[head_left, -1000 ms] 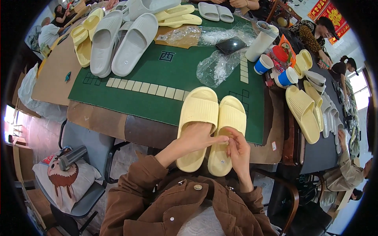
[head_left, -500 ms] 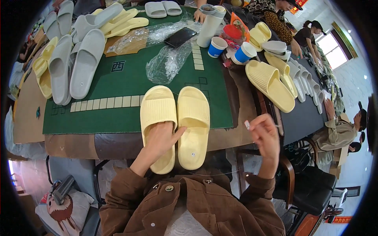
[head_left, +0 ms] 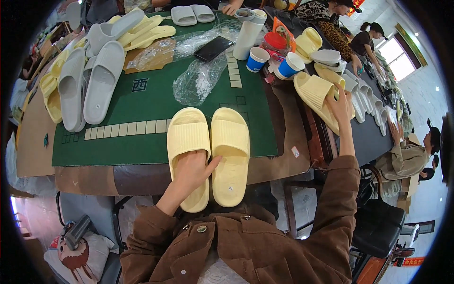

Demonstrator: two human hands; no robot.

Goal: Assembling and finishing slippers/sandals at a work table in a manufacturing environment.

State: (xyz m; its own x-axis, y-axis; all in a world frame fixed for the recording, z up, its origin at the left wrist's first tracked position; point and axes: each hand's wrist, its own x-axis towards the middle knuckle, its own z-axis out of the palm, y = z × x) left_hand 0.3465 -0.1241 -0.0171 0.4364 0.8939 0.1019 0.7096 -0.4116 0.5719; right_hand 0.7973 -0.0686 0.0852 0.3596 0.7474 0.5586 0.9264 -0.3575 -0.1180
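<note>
In front of my chest a pair of pale yellow slippers stands side by side at the table's edge: a left slipper [head_left: 188,137] and a right slipper [head_left: 230,138], toes pointing away from me. My left hand [head_left: 190,173] is closed on the pair, its fingers tucked under the left slipper's strap and hidden there, its thumb lying against the right one. Far to the right, my right hand [head_left: 341,110] has its fingers at the strap opening of another yellow slipper [head_left: 313,90], gripping it. A small white tag [head_left: 295,152] lies on the brown table cover.
Grey slippers [head_left: 105,83] and yellow slippers [head_left: 158,35] are heaped at the left. Clear plastic wrapping [head_left: 187,87], a black phone [head_left: 213,48], a white bottle [head_left: 248,40] and paper cups [head_left: 258,59] stand or lie farther back. Other people work beyond the right-hand table.
My right hand has left the small white tag on the table and reached right and away to the yellow slipper there. My left hand stays in the pair.
</note>
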